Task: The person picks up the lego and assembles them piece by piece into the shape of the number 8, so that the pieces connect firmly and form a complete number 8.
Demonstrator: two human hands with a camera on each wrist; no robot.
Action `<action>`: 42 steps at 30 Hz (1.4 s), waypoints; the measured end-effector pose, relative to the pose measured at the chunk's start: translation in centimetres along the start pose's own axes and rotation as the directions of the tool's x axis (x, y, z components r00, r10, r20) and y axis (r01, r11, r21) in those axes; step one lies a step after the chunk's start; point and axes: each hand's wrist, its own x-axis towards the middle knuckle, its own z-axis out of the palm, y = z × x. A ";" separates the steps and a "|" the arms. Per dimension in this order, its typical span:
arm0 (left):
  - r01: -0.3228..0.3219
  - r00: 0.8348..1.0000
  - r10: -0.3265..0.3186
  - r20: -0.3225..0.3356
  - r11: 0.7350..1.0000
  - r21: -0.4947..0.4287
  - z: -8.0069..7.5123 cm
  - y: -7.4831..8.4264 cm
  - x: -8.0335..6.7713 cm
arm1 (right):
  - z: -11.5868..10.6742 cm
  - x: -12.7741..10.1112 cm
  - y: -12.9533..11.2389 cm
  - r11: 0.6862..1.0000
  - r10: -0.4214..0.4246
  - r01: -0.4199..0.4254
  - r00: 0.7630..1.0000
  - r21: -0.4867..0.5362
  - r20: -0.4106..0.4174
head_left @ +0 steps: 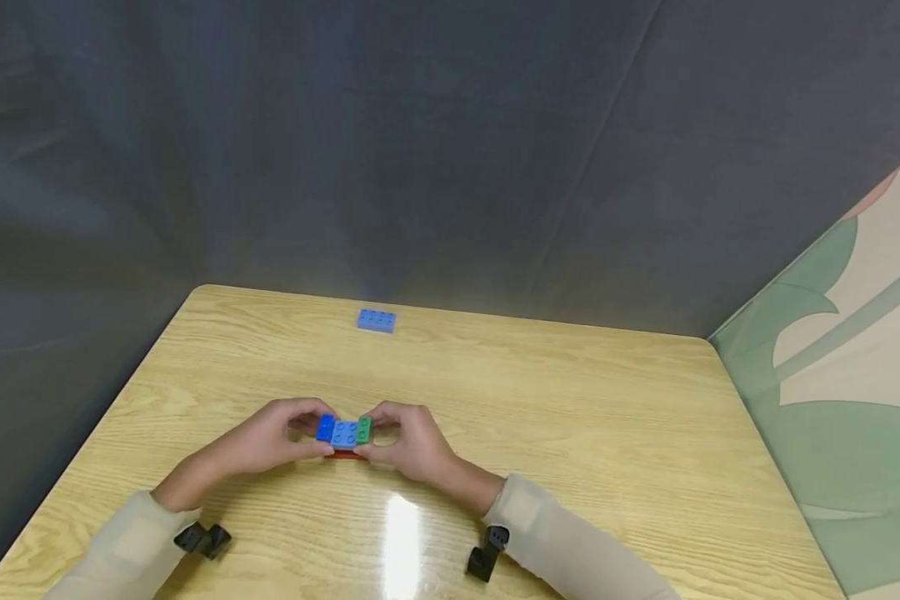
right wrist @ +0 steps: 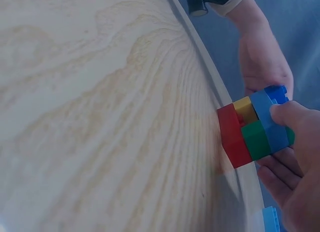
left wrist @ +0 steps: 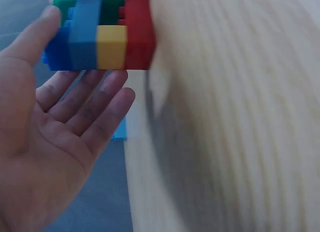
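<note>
Both hands hold a small stack of toy building bricks between them. At its bottom is a red brick (right wrist: pixel 232 134), with a yellow brick (left wrist: pixel 112 47) and a green brick (right wrist: pixel 257 140) above it. A lighter blue brick (head_left: pixel 343 434) spans these two. On top sit a dark blue brick (head_left: pixel 325 428) at the left and another green brick (head_left: pixel 363 429) at the right. My left hand (head_left: pixel 273 437) grips the dark blue end with thumb and fingers. The opposite, green end is pinched by my right hand (head_left: pixel 418 443). Whether the red brick touches the table cannot be told.
A loose lighter blue brick (head_left: pixel 376 320) lies near the far edge of the wooden table (head_left: pixel 570 400). Dark cloth (head_left: pixel 420 150) hangs behind and left of the table. Patterned fabric (head_left: pixel 855 400) borders its right side. A black wrist device (head_left: pixel 487 553) sits at the right cuff.
</note>
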 end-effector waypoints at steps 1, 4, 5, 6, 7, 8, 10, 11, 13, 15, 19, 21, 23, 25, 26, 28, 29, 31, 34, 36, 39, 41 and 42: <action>0.000 1.000 0.000 -0.008 1.000 -0.013 -0.2 0.1 0.0 | 0.0 0.0 0.0 1.000 -0.002 0.002 1.000 0.009 -0.002; -0.009 0.998 0.007 -0.063 0.999 -0.032 -0.7 0.5 0.3 | 0.1 -0.1 0.1 1.000 -0.007 0.007 1.000 0.024 -0.010; -0.007 0.996 0.004 -0.088 1.000 -0.025 -0.9 0.6 0.5 | 0.2 -0.1 0.1 1.000 -0.008 0.009 1.000 0.025 -0.012; -0.004 0.993 0.002 -0.115 1.000 -0.015 -1.2 0.8 0.8 | 0.2 -0.1 0.1 1.000 -0.009 0.009 1.000 0.023 -0.015; 0.000 0.990 0.000 -0.142 1.000 0.001 -1.4 0.9 1.1 | 0.2 -0.1 0.1 1.000 -0.008 0.008 1.000 0.023 -0.016; 0.003 0.986 -0.001 -0.166 1.000 0.017 -1.7 1.0 1.5 | 0.2 -0.1 0.1 1.000 -0.006 0.007 1.000 0.022 -0.017; 0.012 0.979 -0.003 -0.202 0.999 0.042 -2.2 1.0 2.3 | 0.2 -0.1 0.2 1.000 -0.004 0.004 1.000 0.022 -0.017; 0.011 0.977 -0.001 -0.215 0.999 0.048 -2.5 0.9 2.8 | 0.2 -0.1 0.2 1.000 -0.001 0.001 1.000 0.024 -0.017; 0.003 0.972 0.011 -0.235 0.998 0.057 -3.0 0.6 3.9 | 0.2 -0.1 0.2 1.000 0.007 -0.006 1.000 0.028 -0.017; -0.008 0.967 0.023 -0.254 0.998 0.058 -3.5 0.2 5.0 | 0.2 -0.1 0.1 0.999 0.012 -0.012 1.000 0.030 -0.018; -0.020 0.957 0.034 -0.289 0.998 0.052 -4.3 -0.6 7.3 | 0.1 -0.1 0.0 0.999 0.024 -0.024 1.000 0.034 -0.013; -0.014 0.955 0.028 -0.295 0.999 0.049 -4.7 -0.9 8.3 | 0.1 -0.2 0.0 0.999 0.025 -0.025 1.000 0.033 -0.010; 0.001 0.956 0.013 -0.294 0.999 0.048 -5.0 -1.2 9.3 | 0.1 -0.2 0.0 0.999 0.023 -0.022 1.000 0.031 -0.008; 0.020 0.959 -0.004 -0.284 0.998 0.054 -5.3 -1.5 10.3 | 0.1 -0.1 0.0 0.999 0.019 -0.019 1.000 0.030 -0.008; 0.029 0.961 -0.013 -0.277 0.998 0.054 -5.4 -1.7 10.7 | 0.1 -0.1 0.1 0.999 0.017 -0.017 1.000 0.030 -0.009; 0.050 0.964 -0.036 -0.262 0.998 0.049 -5.7 -2.1 11.6 | 0.1 -0.1 0.0 1.000 0.015 -0.015 1.000 0.028 -0.009; 0.062 0.967 -0.050 -0.250 0.997 0.042 -5.8 -2.3 12.0 | 0.1 -0.1 0.0 1.000 0.013 -0.013 1.000 0.025 -0.009; 0.081 0.972 -0.074 -0.222 0.996 0.023 -6.0 -2.9 12.8 | 0.1 -0.1 -0.1 1.000 0.010 -0.010 1.000 0.023 -0.009; 0.103 0.978 -0.099 -0.186 0.995 0.016 -6.3 -3.7 13.5 | 0.2 -0.1 -0.2 1.000 0.010 -0.010 1.000 0.020 -0.005; 0.110 0.980 -0.104 -0.172 0.994 0.028 -6.3 -4.1 13.9 | 0.2 -0.1 -0.3 1.000 0.012 -0.012 1.000 0.018 -0.002; 0.122 0.979 -0.112 -0.173 0.991 0.047 -6.1 -4.4 14.6 | 0.2 -0.1 -0.4 1.000 0.013 -0.013 1.000 0.018 0.000; 0.127 0.977 -0.117 -0.180 0.991 0.044 -5.9 -4.4 15.0 | 0.2 -0.1 -0.4 1.000 0.013 -0.013 1.000 0.018 0.001; 0.128 0.976 -0.119 -0.182 0.991 0.038 -5.7 -4.4 15.3 | 0.2 -0.1 -0.4 1.000 0.014 -0.014 1.000 0.018 0.000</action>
